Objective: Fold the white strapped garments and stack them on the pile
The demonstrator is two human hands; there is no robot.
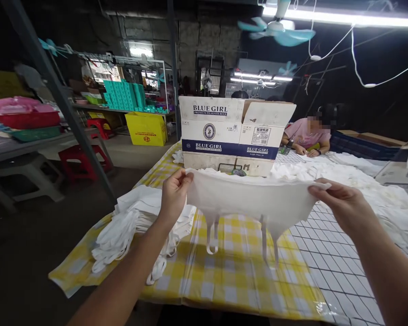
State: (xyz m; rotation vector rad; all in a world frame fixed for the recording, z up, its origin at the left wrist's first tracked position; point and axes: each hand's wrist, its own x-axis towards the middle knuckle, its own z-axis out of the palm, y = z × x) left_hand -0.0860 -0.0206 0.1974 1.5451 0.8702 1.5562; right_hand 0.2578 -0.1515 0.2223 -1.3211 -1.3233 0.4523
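Note:
A white camisole (245,199) is stretched out in the air between my two hands, its straps hanging down over the table. My left hand (175,192) is closed on one upper corner of the cloth. At the other end, my right hand (340,199) pinches the opposite corner between thumb and fingers. To the left, near my left forearm, lies a stack of white camisoles (136,215) with their straps trailing toward me. A large heap of white garments (353,190) spreads over the right side of the table.
A Blue Girl beer carton (211,131) stands upright behind the camisole. The table carries a yellow checked cloth (224,280) and a white grid-patterned cover (340,271). Another person (311,133) sits at the far side. A metal post (64,104) rises at the left.

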